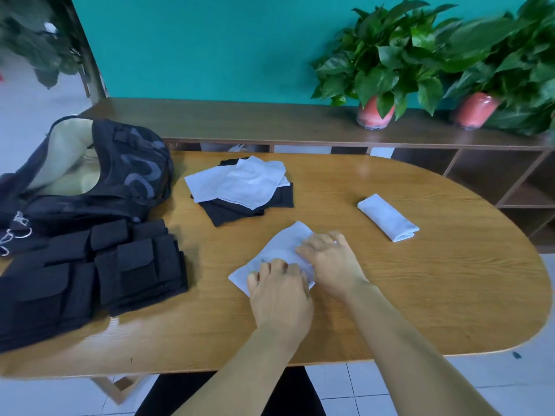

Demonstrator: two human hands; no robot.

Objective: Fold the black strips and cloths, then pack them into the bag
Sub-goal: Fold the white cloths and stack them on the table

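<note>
I seem to be in an office or common room rather than a home. My wooden surface (420, 295) with its rounded end stands on pale floor tiles (375, 394). Behind the surface runs a long low shelf unit (240, 121) with open compartments, against a teal wall (195, 46). On the shelf unit stand two potted plants (387, 61) in pink pots.

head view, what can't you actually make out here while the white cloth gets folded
- White cloth: its near part and folds lie under the left hand and right hand.
- Pile of unfolded cloths: the count is unclear; white ones cover the black ones.
- Bag: its left side is cut off by the frame edge, and its interior is only partly shown.
- Potted plants: leaves blurred.
</note>
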